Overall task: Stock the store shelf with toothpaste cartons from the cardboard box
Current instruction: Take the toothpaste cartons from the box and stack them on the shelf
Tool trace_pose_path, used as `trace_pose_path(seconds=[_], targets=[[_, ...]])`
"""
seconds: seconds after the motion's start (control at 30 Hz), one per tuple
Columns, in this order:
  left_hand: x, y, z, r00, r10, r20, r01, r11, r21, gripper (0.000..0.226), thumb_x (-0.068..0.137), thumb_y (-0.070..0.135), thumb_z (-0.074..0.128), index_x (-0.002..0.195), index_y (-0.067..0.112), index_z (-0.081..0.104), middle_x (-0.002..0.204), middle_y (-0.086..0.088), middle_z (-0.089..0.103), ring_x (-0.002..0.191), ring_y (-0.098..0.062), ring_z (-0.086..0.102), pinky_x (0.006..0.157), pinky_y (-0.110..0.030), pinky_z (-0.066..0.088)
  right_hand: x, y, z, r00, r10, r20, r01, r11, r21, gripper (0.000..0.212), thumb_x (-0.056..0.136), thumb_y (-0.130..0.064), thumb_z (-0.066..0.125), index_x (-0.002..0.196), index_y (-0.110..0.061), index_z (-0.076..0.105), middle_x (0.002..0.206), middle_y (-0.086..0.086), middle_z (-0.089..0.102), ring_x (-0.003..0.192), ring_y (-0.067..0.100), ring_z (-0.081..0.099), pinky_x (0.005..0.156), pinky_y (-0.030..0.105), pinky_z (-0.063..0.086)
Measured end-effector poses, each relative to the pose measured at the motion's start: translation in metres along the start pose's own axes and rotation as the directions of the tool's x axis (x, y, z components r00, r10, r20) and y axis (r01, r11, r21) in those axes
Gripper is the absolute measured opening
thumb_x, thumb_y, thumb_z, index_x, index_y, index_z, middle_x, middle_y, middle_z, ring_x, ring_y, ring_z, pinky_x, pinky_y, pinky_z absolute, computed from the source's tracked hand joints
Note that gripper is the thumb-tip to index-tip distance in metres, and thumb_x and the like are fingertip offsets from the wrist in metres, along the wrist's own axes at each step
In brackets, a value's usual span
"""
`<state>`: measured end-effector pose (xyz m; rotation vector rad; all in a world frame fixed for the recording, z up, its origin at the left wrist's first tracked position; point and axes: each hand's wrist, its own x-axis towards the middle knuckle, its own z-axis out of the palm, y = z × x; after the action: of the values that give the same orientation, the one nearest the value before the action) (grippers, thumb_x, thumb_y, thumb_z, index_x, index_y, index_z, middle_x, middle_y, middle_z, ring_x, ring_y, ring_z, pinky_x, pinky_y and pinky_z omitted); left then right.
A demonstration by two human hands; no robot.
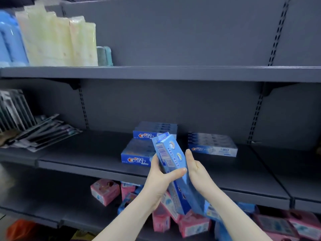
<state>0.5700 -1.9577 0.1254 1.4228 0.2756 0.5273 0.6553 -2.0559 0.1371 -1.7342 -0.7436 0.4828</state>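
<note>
A bundle of blue toothpaste cartons [171, 164] tilts barcode-side up just in front of the grey shelf [104, 164], where three blue carton stacks [137, 153] lie flat.

blue bottles [8, 40] cropped left, blurred
</note>
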Motion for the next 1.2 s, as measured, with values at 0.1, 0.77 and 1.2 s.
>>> trace_pose_path(seconds=[0.1,0.77,1.2], targets=[[0.016,0.011,0.004,1.000,0.007,-0.030,-0.008,0.999,-0.034,0.081,0.043,0.032,0.082,0.117,0.027,0.049,0.112,0.004,0.066,0.102,-0.012,0.064,0.091,-0.036,0.052,0.012,-0.011,-0.011,0.999,-0.019,0.038,0.019,1.000,-0.013,0.061,0.092,-0.061,0.019,0.101,-0.029,0.071,0.098,-0.005,0.073,0.096,0.010,0.067,0.095,0.035,0.049],[0.166,0.036,-0.091,0.994,-0.083,0.068,0.100,0.954,-0.284,0.043,0.076,0.013,0.074,0.115,0.010,0.055,0.110,-0.013,0.068,0.102,-0.030,0.065,0.081,-0.049,0.054,0.117,-0.030,-0.012,0.967,0.078,0.242,-0.025,0.976,-0.215,0.032,0.085,-0.024,0.067,0.114,-0.029,0.057,0.112,-0.010,0.065,0.098,0.006,0.065,0.071,0.020,0.052],[0.205,0.032,-0.131,0.973,-0.200,0.119,0.212,0.972,-0.103,0.016,0.088,0.015,0.061,0.104,0.018,0.060,0.092,-0.008,0.072,0.082,-0.023,0.069,0.076,-0.039,0.054,0.154,-0.006,-0.024,0.978,-0.085,-0.191,0.033,0.965,-0.261,0.024,0.072,-0.014,0.079,0.092,-0.021,0.067,0.085,-0.010,0.067,0.075,0.002,0.062,0.061,0.009,0.044]])
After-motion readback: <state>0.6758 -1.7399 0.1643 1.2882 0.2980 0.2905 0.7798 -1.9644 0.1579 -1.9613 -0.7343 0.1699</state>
